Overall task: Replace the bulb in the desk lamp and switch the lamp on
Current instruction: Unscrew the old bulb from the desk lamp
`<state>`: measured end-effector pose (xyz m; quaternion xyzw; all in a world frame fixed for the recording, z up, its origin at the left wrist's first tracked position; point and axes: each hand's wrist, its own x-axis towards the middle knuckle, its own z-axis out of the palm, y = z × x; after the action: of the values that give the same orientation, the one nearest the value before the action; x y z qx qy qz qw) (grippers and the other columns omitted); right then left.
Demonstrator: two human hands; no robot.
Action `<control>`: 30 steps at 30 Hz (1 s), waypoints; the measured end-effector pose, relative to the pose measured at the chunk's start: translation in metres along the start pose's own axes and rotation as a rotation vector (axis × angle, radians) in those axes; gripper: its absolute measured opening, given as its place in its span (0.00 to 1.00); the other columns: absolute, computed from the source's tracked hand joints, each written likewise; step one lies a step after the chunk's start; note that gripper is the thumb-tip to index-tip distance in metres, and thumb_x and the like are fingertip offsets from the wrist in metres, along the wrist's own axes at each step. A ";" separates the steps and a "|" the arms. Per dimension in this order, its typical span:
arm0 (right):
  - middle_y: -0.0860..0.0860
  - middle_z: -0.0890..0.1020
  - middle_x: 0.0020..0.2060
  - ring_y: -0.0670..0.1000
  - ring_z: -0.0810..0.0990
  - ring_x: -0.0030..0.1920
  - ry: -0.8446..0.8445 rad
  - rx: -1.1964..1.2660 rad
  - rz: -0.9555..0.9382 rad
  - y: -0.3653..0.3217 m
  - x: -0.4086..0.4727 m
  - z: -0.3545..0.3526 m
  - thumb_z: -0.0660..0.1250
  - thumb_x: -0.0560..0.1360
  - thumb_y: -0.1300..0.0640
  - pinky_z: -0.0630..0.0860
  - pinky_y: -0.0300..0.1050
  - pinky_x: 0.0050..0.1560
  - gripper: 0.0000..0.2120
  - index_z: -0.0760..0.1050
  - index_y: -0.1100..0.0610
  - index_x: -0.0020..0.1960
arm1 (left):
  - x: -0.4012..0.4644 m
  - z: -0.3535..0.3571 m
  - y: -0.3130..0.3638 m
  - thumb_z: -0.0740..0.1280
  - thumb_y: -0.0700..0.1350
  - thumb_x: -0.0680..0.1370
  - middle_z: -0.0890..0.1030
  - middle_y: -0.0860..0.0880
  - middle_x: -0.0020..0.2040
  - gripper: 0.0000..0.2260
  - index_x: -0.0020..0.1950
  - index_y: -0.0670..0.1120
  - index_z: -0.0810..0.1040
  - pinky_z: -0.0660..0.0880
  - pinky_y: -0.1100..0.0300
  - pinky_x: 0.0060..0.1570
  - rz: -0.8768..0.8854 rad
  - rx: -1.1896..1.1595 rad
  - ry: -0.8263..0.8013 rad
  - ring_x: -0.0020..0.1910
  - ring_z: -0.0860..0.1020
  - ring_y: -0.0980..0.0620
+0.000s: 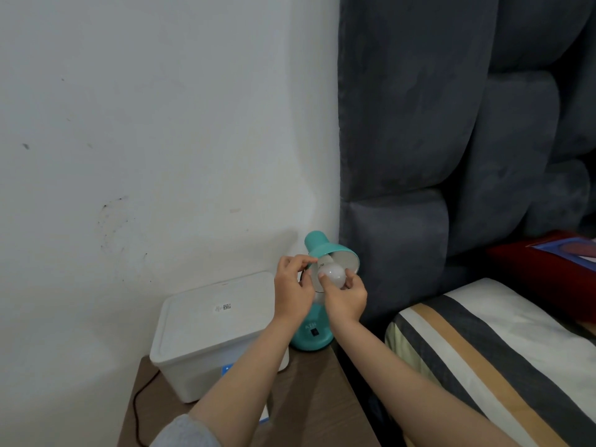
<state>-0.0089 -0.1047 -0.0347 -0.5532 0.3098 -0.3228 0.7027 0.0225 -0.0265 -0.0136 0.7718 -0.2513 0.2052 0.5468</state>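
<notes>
Nearest me, a grey sleeve cuff [180, 430] at bottom edge, both forearms reaching forward over a brown bedside table [309, 382]. A black cable [137, 411] trails down the table's left side. A white lidded storage box [213, 333] sits on the table, barcode sticker on its lid, just left of the lamp.

Next, the teal desk lamp [311, 337], base on the table's back corner with a dark rocker switch [314, 332] facing me. My right hand [346, 301] is closed around the white bulb [333, 274], fingertips wrapping its globe from below; I judge that's a twisting grip. The bulb sits at the mouth of the lamp shade [332, 250], neck pointing into it. I can't tell if it's threaded in or loose, or whether it's the old bulb or the new one. My left hand [292, 285] pinches the shade's rim, fingers curled shut on it, probably to steady the head against the turning.

Switch untouched, lamp not lit.

Beyond: a striped pillow [483, 350] right, the dark grey padded headboard [451, 124], a scuffed white wall [145, 124].
</notes>
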 end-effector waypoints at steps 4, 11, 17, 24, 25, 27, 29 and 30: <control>0.52 0.80 0.53 0.47 0.79 0.48 -0.003 0.004 -0.050 0.000 -0.005 -0.009 0.76 0.67 0.57 0.74 0.33 0.44 0.24 0.74 0.57 0.60 | 0.000 -0.001 0.000 0.63 0.29 0.72 0.74 0.46 0.48 0.15 0.49 0.47 0.79 0.69 0.77 0.49 0.001 0.000 -0.006 0.47 0.76 0.55; 0.51 0.78 0.56 0.49 0.78 0.52 -0.031 -0.083 -0.150 -0.001 -0.011 -0.025 0.75 0.66 0.54 0.74 0.39 0.48 0.26 0.72 0.48 0.62 | 0.003 -0.005 0.001 0.62 0.30 0.73 0.74 0.46 0.48 0.15 0.49 0.47 0.79 0.69 0.77 0.48 -0.019 0.026 -0.048 0.48 0.76 0.54; 0.56 0.76 0.56 0.50 0.80 0.48 -0.089 -0.163 -0.238 -0.002 -0.030 -0.044 0.75 0.65 0.57 0.80 0.48 0.50 0.23 0.74 0.49 0.58 | -0.009 -0.028 0.006 0.63 0.33 0.74 0.74 0.48 0.52 0.13 0.55 0.46 0.77 0.72 0.60 0.54 -0.025 0.069 -0.149 0.50 0.74 0.54; 0.53 0.74 0.51 0.50 0.77 0.45 -0.161 -0.357 -0.281 0.023 -0.076 -0.062 0.77 0.64 0.52 0.77 0.45 0.44 0.21 0.71 0.49 0.52 | -0.063 -0.081 -0.017 0.65 0.37 0.75 0.76 0.47 0.54 0.12 0.57 0.45 0.76 0.69 0.62 0.53 -0.114 0.156 -0.131 0.52 0.75 0.53; 0.54 0.75 0.50 0.51 0.77 0.45 -0.169 -0.385 -0.269 0.031 -0.082 -0.061 0.77 0.64 0.50 0.78 0.49 0.46 0.21 0.71 0.48 0.51 | -0.072 -0.089 -0.024 0.65 0.37 0.75 0.76 0.46 0.53 0.11 0.57 0.44 0.76 0.69 0.62 0.53 -0.124 0.178 -0.134 0.52 0.75 0.52; 0.55 0.77 0.48 0.52 0.78 0.44 -0.197 -0.426 -0.215 0.045 -0.092 -0.060 0.76 0.63 0.47 0.78 0.51 0.47 0.21 0.70 0.47 0.50 | -0.090 -0.103 -0.038 0.66 0.37 0.74 0.76 0.45 0.53 0.11 0.57 0.43 0.76 0.69 0.63 0.54 -0.159 0.227 -0.160 0.53 0.76 0.50; 0.55 0.78 0.49 0.53 0.78 0.45 -0.235 -0.459 -0.143 0.059 -0.102 -0.058 0.75 0.63 0.46 0.78 0.49 0.46 0.21 0.70 0.48 0.50 | -0.106 -0.114 -0.051 0.67 0.39 0.74 0.76 0.44 0.54 0.12 0.57 0.42 0.76 0.69 0.62 0.54 -0.218 0.301 -0.182 0.54 0.76 0.48; 0.54 0.78 0.49 0.52 0.78 0.45 -0.248 -0.474 -0.120 0.065 -0.107 -0.057 0.75 0.64 0.46 0.77 0.48 0.46 0.20 0.70 0.48 0.51 | -0.114 -0.119 -0.058 0.67 0.40 0.74 0.76 0.44 0.55 0.12 0.58 0.42 0.76 0.70 0.60 0.55 -0.252 0.341 -0.190 0.55 0.75 0.47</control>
<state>-0.1110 -0.0407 -0.1010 -0.7548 0.2550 -0.2121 0.5659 -0.0372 0.1204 -0.0859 0.8941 -0.1653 0.1012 0.4038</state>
